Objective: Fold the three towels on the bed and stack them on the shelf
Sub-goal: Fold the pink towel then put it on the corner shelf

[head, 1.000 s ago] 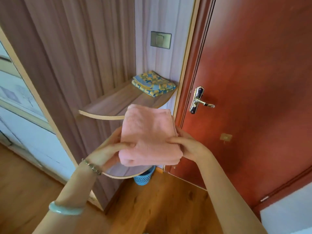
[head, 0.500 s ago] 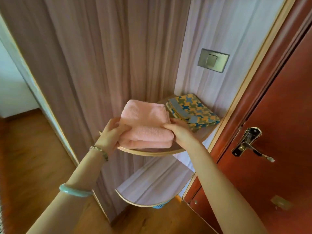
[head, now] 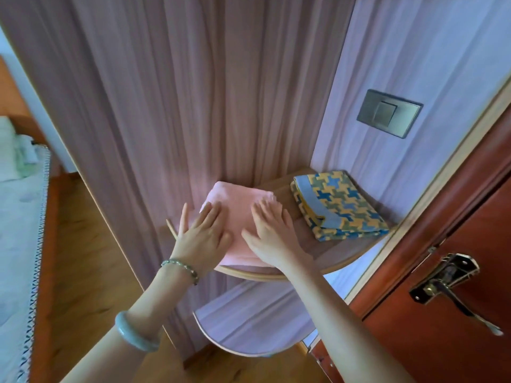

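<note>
A folded pink towel (head: pixel 237 201) lies on the upper curved wooden shelf (head: pixel 334 252), at its left side against the panelled wall. My left hand (head: pixel 201 233) and my right hand (head: pixel 269 228) rest flat on top of it, fingers spread, gripping nothing. A folded towel with a blue, yellow and green pattern (head: pixel 340 205) lies on the same shelf to the right, apart from the pink one. A third towel cannot be made out for certain.
A lower curved shelf (head: pixel 249 322) sits beneath the upper one. A red-brown door (head: pixel 453 239) with a metal handle (head: pixel 450 283) stands at the right. A wall switch plate (head: pixel 388 113) is above the shelf. The bed (head: pixel 19 217) edge shows at far left.
The pink towel went from being held in both hands in the air to lying on the upper shelf. Both hands let go and now lie flat on it.
</note>
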A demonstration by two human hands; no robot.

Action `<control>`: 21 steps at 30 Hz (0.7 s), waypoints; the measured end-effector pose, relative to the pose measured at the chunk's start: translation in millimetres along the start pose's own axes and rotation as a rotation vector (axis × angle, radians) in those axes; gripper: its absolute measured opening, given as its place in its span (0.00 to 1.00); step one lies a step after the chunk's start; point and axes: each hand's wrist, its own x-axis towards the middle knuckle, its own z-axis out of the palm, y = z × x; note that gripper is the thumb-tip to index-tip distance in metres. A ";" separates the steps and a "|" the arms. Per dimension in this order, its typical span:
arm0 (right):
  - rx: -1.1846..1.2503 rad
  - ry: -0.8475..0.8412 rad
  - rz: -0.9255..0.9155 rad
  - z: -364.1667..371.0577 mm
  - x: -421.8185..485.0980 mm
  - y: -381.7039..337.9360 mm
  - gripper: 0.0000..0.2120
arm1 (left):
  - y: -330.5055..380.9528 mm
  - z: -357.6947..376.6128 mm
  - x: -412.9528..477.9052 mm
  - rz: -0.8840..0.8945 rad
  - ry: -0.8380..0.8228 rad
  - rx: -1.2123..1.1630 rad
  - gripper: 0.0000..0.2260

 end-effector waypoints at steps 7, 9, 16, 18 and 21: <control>0.071 -0.053 0.045 24.4 -5.2 8.6 0.33 | -1.9 12.0 -2.0 -0.011 -0.052 0.129 0.36; 0.103 -0.074 0.039 17.3 -3.6 7.3 0.33 | -2.3 6.6 3.6 -0.021 -0.096 0.036 0.38; 0.258 0.244 -0.188 -23.5 -21.6 -33.3 0.25 | -18.3 -34.9 -46.5 -0.246 0.134 -0.600 0.19; 0.355 0.282 -0.312 -22.2 -30.2 -60.4 0.23 | -29.5 -42.4 -77.5 -0.297 0.202 -0.625 0.17; 0.502 0.192 -0.448 -14.1 -47.0 -109.0 0.24 | -57.7 -55.7 -126.2 -0.379 0.289 -0.629 0.17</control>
